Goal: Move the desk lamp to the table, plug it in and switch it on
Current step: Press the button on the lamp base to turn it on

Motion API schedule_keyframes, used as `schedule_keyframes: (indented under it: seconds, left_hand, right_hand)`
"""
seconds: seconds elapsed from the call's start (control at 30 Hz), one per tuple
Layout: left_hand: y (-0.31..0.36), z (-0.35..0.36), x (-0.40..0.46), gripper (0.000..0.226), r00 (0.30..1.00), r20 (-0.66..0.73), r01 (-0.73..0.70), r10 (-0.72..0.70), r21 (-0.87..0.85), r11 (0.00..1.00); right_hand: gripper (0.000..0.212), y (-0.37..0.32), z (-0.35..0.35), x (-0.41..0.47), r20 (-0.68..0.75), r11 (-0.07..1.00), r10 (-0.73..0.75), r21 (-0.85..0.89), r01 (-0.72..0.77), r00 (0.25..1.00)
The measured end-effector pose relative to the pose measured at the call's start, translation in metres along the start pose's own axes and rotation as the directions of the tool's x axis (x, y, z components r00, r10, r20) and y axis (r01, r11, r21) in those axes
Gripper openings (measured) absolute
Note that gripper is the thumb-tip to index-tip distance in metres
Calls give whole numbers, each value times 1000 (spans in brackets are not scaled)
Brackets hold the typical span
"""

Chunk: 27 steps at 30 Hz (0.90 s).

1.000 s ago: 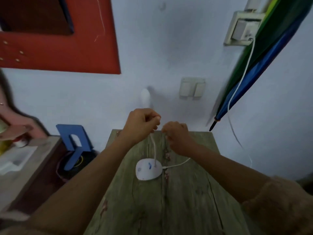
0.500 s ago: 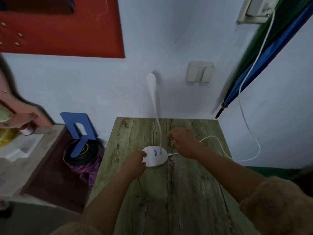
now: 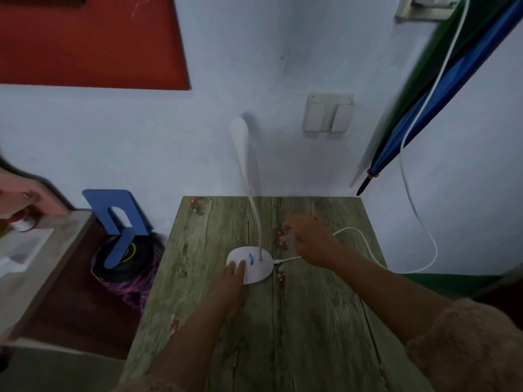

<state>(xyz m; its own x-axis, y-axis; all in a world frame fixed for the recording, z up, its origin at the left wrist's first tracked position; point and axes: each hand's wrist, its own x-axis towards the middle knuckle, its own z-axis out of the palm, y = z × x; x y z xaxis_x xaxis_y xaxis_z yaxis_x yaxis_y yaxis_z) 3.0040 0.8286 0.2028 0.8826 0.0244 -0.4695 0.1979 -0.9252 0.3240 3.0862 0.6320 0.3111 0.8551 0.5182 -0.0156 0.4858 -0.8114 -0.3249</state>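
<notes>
The desk lamp (image 3: 250, 267) stands on the wooden table (image 3: 311, 321), its white oval base directly under the left hand (image 3: 232, 287), whose fingers lie flat and spread on the base's near edge, gripping nothing. The thin neck rises from just beyond those fingertips toward the wall. The right hand (image 3: 310, 241) hovers just right of the base, fingers loosely curled and holding nothing, above the white cable (image 3: 365, 244) that leaves the base and loops off the table's right edge up to the wall socket (image 3: 424, 7). A folded umbrella (image 3: 441, 89) leans beyond the right hand; bare tabletop lies below both forearms.
</notes>
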Motion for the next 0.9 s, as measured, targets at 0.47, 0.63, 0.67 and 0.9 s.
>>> schedule_keyframes:
  seconds: [0.47,0.63,0.67,0.9]
  left_hand:
    - [0,-9,6,93,999,16,-50,49,38,998]
    - [2,-16,0,92,998,-18,-59,59,10,998]
    - [3,-17,-1,91,998,-24,-60,60,9,998]
    - [8,-25,-8,86,997,-50,-64,64,12,998]
  right_hand:
    - [31,2,-7,15,-48,1000,-28,-3,27,998]
    - [31,-4,-12,14,-60,999,-38,4,38,997]
    - [31,-4,-12,14,-62,999,-38,6,38,997]
    - [31,-10,-23,11,-57,999,-49,-13,48,997]
